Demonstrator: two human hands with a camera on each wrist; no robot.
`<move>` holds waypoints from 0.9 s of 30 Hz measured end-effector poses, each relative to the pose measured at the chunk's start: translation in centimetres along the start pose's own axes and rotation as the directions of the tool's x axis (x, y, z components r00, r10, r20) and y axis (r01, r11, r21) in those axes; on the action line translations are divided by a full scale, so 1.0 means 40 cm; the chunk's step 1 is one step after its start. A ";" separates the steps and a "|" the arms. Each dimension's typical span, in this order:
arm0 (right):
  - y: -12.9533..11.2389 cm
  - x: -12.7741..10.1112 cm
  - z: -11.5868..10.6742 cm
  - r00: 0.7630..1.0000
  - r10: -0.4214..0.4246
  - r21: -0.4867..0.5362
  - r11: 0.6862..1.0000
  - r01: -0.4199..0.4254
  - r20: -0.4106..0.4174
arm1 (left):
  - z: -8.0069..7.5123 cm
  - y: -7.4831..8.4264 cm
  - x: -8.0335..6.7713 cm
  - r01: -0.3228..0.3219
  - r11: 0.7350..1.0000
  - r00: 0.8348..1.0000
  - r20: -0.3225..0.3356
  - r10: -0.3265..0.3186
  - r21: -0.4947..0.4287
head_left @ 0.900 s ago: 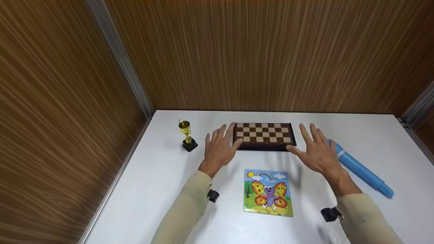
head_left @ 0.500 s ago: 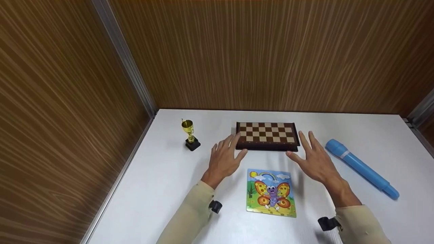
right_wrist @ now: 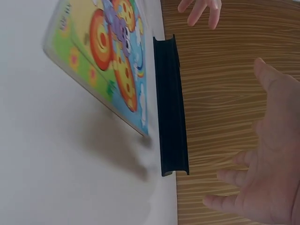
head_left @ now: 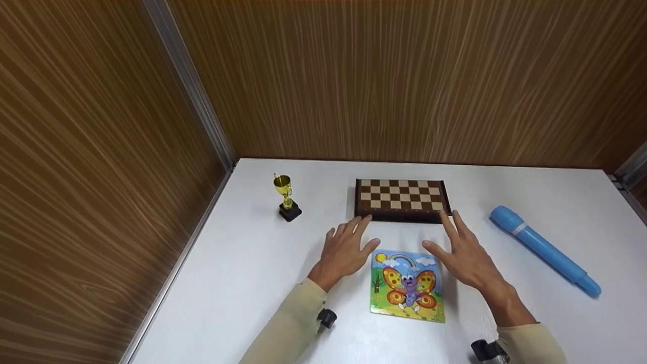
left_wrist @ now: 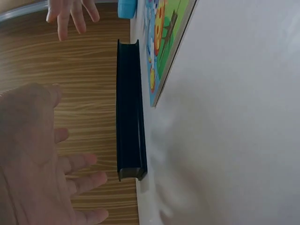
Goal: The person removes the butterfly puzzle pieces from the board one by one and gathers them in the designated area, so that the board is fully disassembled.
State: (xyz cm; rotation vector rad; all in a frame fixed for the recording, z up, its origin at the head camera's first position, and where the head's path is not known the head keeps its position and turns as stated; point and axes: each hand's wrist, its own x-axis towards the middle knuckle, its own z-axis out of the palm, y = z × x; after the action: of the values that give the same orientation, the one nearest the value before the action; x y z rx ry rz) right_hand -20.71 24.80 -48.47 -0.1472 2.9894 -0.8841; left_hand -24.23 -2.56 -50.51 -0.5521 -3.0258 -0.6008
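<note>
A folded chessboard (head_left: 401,199) lies flat near the back of the white table (head_left: 242,273); its dark side edge (left_wrist: 129,112) (right_wrist: 169,108) shows in both wrist views. In front of it lies a butterfly picture puzzle (head_left: 408,285) (left_wrist: 164,42) (right_wrist: 105,61). My left hand (head_left: 346,250) (left_wrist: 42,164) hovers open, fingers spread, just left of the puzzle's top corner. My right hand (head_left: 462,255) (right_wrist: 267,154) hovers open over the puzzle's upper right edge. Neither hand holds anything.
A small gold trophy (head_left: 287,198) on a black base stands at the back left. A long blue tube (head_left: 543,249) lies at the right. Wood-grain walls (head_left: 384,76) close in the table at the back and left.
Both hands have drawn back from the ends of the chessboard toward me and now hover beside the puzzle. The chessboard stays flat on the table.
</note>
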 end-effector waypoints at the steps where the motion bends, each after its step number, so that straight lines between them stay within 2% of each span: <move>1: 0.000 -0.002 0.006 1.000 -0.001 0.003 1.000 0.001 0.005 | 0.003 0.000 -0.003 0.000 1.000 1.000 0.015 0.000 -0.008; 7: 0.008 -0.021 0.046 0.999 -0.006 0.033 0.999 0.004 0.046 | 0.015 0.006 -0.020 0.019 0.999 0.992 0.129 -0.013 -0.043; 14: 0.008 -0.036 0.068 0.993 -0.030 0.028 0.999 0.027 0.111 | 0.014 0.020 -0.030 0.029 0.998 0.970 0.242 -0.017 -0.047; 17: 0.003 -0.042 0.076 0.990 -0.031 0.019 0.999 0.029 0.138 | 0.019 0.022 -0.033 0.027 0.999 0.963 0.270 -0.014 -0.045; 22: -0.008 -0.053 0.090 0.985 -0.044 -0.007 0.999 0.046 0.165 | 0.033 0.026 -0.038 -0.015 1.000 0.949 0.315 0.019 -0.014; 27: -0.018 -0.067 0.100 0.975 -0.084 -0.068 0.993 0.099 0.204 | 0.049 0.031 -0.039 -0.045 0.998 0.947 0.319 0.030 0.040</move>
State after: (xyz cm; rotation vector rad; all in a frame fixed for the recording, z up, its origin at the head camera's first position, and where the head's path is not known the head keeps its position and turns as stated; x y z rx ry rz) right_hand -17.78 22.29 -51.47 -0.3565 2.8480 -0.7119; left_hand -22.23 -1.28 -51.97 -0.7732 -3.3076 -0.4788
